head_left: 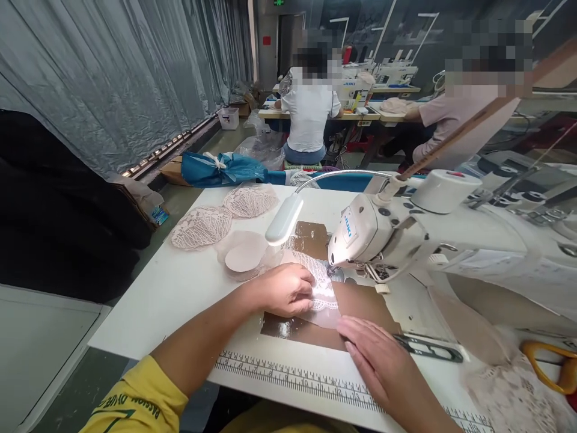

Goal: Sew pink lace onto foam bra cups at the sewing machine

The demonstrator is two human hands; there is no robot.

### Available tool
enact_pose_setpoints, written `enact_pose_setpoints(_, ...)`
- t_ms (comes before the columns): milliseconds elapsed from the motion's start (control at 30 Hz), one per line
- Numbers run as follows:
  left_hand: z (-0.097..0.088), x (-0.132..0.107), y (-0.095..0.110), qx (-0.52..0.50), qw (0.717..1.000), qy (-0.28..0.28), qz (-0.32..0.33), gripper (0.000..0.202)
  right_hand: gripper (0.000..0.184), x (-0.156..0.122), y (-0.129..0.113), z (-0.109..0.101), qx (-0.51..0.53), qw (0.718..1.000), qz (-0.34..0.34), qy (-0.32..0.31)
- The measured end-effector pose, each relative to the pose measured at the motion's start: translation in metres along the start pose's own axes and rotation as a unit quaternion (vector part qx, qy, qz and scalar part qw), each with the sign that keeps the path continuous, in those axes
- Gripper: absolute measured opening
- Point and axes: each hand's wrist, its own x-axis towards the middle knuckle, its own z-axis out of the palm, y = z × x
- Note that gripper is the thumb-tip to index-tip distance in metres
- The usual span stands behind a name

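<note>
Nearby, lace cups (202,228) beyond left hand (288,288), lamp (285,218) overhanging, ruler (297,376) in front

Well beyond the grip, a person in a white top (311,117) sat at a worktable (369,116) with a sewing machine (353,90); farther right sat a person in pale pink (469,123). Left of the grip hung a silvery-blue curtain (135,66), a black cloth (63,204) nearer; beyond it lay a tied blue bag (241,171).
</note>
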Motion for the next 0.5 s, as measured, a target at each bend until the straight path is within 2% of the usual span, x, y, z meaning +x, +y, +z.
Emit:
enact_pose_setpoints(67,0.001,0.002,0.005,-0.016,1.0,-0.001,0.001,0.027,0.029,0.002,0.004,0.0,0.009,0.999,0.041,-0.01)
enact_pose_setpoints(200,0.007,0.008,0.015,0.006,1.0,0.007,-0.013,0.032,0.033,0.01,0.005,0.004,-0.007,0.993,0.098,-0.071)
enact_pose_setpoints(333,0.019,0.012,0.017,0.066,0.998,0.003,-0.021,0.03,0.039,0.013,0.0,0.007,-0.029,0.993,0.086,-0.072)
enact_pose_setpoints(500,0.029,0.013,0.015,0.118,0.993,0.007,-0.029,0.032,0.035,0.014,-0.001,0.005,-0.036,0.995,0.077,-0.052)
